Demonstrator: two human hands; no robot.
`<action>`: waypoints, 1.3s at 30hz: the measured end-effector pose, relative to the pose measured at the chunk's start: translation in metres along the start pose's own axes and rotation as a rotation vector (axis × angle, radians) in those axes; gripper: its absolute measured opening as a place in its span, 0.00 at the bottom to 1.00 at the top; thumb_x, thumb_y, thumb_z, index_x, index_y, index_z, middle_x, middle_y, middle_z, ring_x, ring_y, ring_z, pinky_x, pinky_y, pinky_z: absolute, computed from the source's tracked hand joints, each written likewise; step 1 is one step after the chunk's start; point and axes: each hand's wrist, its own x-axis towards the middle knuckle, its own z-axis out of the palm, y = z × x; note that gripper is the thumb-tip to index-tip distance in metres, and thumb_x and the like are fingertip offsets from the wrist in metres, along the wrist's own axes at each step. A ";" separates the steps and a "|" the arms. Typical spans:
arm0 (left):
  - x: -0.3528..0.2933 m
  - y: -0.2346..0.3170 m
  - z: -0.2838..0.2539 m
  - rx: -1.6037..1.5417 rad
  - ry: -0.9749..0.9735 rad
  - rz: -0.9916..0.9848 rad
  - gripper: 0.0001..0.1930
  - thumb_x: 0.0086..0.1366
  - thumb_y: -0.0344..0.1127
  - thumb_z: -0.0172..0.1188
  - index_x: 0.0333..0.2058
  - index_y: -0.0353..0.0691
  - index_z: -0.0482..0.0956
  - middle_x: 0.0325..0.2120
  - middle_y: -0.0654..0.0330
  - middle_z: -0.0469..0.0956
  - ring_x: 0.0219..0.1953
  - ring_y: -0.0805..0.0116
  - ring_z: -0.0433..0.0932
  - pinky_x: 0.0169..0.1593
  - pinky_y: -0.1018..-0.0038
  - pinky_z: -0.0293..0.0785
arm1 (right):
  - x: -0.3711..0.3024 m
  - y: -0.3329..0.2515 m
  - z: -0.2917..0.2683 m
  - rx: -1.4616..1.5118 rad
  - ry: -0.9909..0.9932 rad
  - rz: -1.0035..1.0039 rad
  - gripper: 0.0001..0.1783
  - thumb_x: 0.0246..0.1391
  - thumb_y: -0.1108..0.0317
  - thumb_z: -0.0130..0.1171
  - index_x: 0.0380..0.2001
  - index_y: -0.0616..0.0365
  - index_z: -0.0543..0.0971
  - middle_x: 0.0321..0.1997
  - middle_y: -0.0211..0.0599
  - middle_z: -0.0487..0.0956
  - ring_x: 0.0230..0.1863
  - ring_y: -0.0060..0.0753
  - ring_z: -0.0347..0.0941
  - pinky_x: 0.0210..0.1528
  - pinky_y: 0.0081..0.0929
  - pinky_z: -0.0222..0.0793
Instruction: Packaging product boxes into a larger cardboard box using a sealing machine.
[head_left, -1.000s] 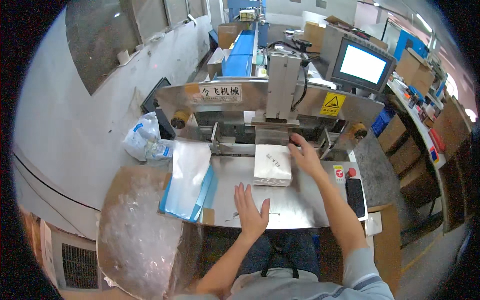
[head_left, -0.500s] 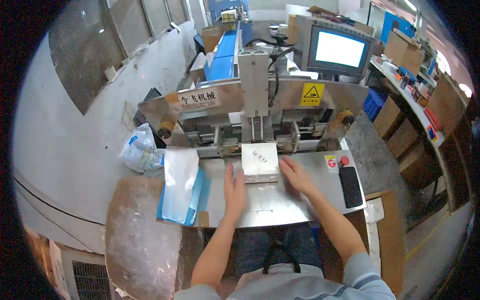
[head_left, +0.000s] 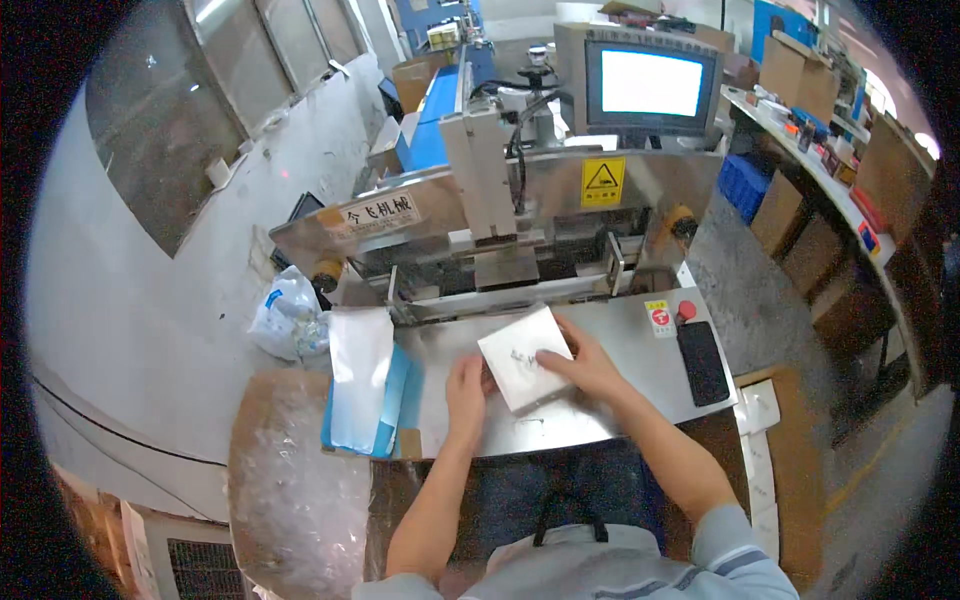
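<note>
A small white square box (head_left: 523,372) with dark print on its top is held tilted and turned over the metal worktable (head_left: 560,425). My right hand (head_left: 590,362) grips its right side, with the thumb across the top and the other fingers mostly hidden behind it. At the box's left edge, my left hand (head_left: 468,395) is closed against the side, its fingertips partly hidden. Just beyond the box stands the machine's upright grey column (head_left: 482,175), with a metal block (head_left: 505,268) below it.
White sheets (head_left: 361,375) lie on a blue stack at the table's left. A black phone (head_left: 703,362) and a red button (head_left: 686,310) are at the right. Cartons stand at both sides, the left one holding clear plastic bags (head_left: 300,490). A lit monitor (head_left: 652,82) is behind.
The box has come off the machine's front toward me and turned. My hands, apart from it before, have closed on it. The machine's side clamps now stand farther apart.
</note>
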 end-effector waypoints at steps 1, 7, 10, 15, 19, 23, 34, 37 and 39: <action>-0.006 0.011 0.005 -0.034 -0.022 -0.079 0.21 0.73 0.47 0.51 0.48 0.32 0.73 0.43 0.52 0.79 0.47 0.62 0.79 0.51 0.70 0.75 | -0.013 0.000 -0.008 0.005 0.014 0.011 0.46 0.52 0.66 0.70 0.70 0.62 0.57 0.61 0.49 0.74 0.60 0.35 0.70 0.62 0.31 0.66; 0.062 -0.004 0.015 0.239 -0.117 -0.004 0.25 0.70 0.52 0.54 0.51 0.33 0.75 0.48 0.44 0.78 0.55 0.51 0.75 0.58 0.58 0.71 | -0.081 -0.009 -0.041 0.006 0.084 0.093 0.50 0.47 0.71 0.73 0.70 0.62 0.56 0.60 0.48 0.73 0.59 0.36 0.71 0.62 0.33 0.67; 0.103 -0.011 0.026 1.176 -0.366 0.559 0.23 0.68 0.50 0.53 0.51 0.39 0.78 0.49 0.38 0.77 0.60 0.40 0.69 0.63 0.54 0.65 | -0.123 -0.018 -0.066 -0.026 0.130 -0.021 0.51 0.45 0.70 0.75 0.69 0.62 0.57 0.62 0.47 0.71 0.60 0.37 0.71 0.59 0.35 0.71; 0.129 -0.006 0.095 1.334 -0.669 0.335 0.28 0.64 0.58 0.54 0.48 0.38 0.80 0.48 0.44 0.80 0.53 0.44 0.77 0.58 0.57 0.71 | -0.227 -0.050 -0.168 -0.509 0.552 -0.058 0.48 0.41 0.68 0.75 0.65 0.64 0.64 0.67 0.44 0.68 0.64 0.40 0.68 0.66 0.40 0.63; 0.175 -0.035 0.057 1.344 -0.557 0.316 0.31 0.65 0.59 0.57 0.52 0.36 0.80 0.48 0.47 0.81 0.51 0.55 0.80 0.56 0.62 0.72 | -0.285 -0.047 -0.239 -1.134 0.899 -0.105 0.47 0.39 0.63 0.75 0.63 0.61 0.67 0.61 0.51 0.73 0.59 0.51 0.72 0.63 0.38 0.66; 0.135 -0.013 0.093 1.248 -0.504 0.392 0.20 0.63 0.41 0.61 0.46 0.29 0.80 0.42 0.43 0.82 0.46 0.50 0.80 0.52 0.63 0.73 | -0.357 -0.037 -0.299 -1.257 0.821 0.413 0.40 0.45 0.60 0.71 0.62 0.59 0.68 0.57 0.49 0.76 0.54 0.53 0.74 0.60 0.43 0.67; 0.027 0.034 -0.016 0.981 -0.289 0.616 0.12 0.67 0.28 0.56 0.48 0.31 0.79 0.49 0.50 0.77 0.49 0.57 0.77 0.56 0.65 0.71 | -0.387 0.171 -0.323 -0.993 1.135 0.798 0.39 0.50 0.61 0.63 0.61 0.72 0.64 0.61 0.67 0.68 0.59 0.65 0.68 0.63 0.47 0.63; -0.002 0.071 -0.141 0.836 -0.120 0.281 0.16 0.69 0.31 0.56 0.54 0.35 0.76 0.52 0.48 0.78 0.53 0.56 0.75 0.61 0.65 0.68 | -0.392 0.185 -0.329 -0.783 1.281 0.834 0.44 0.51 0.58 0.62 0.65 0.71 0.59 0.61 0.64 0.69 0.59 0.63 0.69 0.64 0.47 0.63; -0.028 0.100 -0.171 0.843 0.005 0.303 0.16 0.67 0.34 0.60 0.51 0.34 0.78 0.47 0.47 0.78 0.47 0.54 0.76 0.55 0.59 0.72 | -0.411 0.204 -0.346 -0.881 1.269 0.807 0.46 0.51 0.55 0.62 0.67 0.68 0.58 0.62 0.64 0.70 0.60 0.60 0.69 0.63 0.45 0.65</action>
